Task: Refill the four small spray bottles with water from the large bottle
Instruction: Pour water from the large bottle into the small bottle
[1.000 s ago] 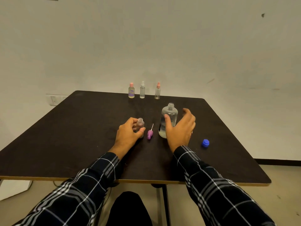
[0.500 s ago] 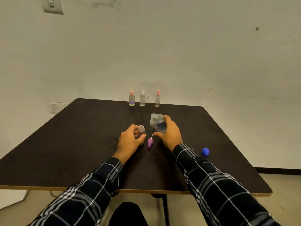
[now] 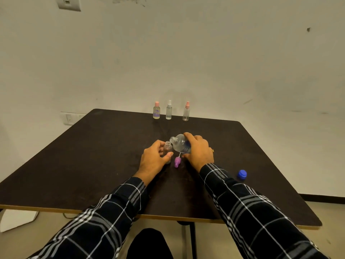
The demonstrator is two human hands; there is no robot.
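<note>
The large bottle (image 3: 180, 145), gripped by the right hand (image 3: 198, 151), tilts left, its open mouth just above the uncapped small bottle (image 3: 168, 148) that the left hand (image 3: 154, 159) holds upright mid-table (image 3: 93, 156). A purple sprayer (image 3: 177, 162) lies just right; three capped bottles (image 3: 169, 110) stand far, a blue cap (image 3: 242, 173) right.

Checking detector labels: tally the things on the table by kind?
small spray bottles: 4
large bottle: 1
purple spray head: 1
blue cap: 1
Total: 7
</note>
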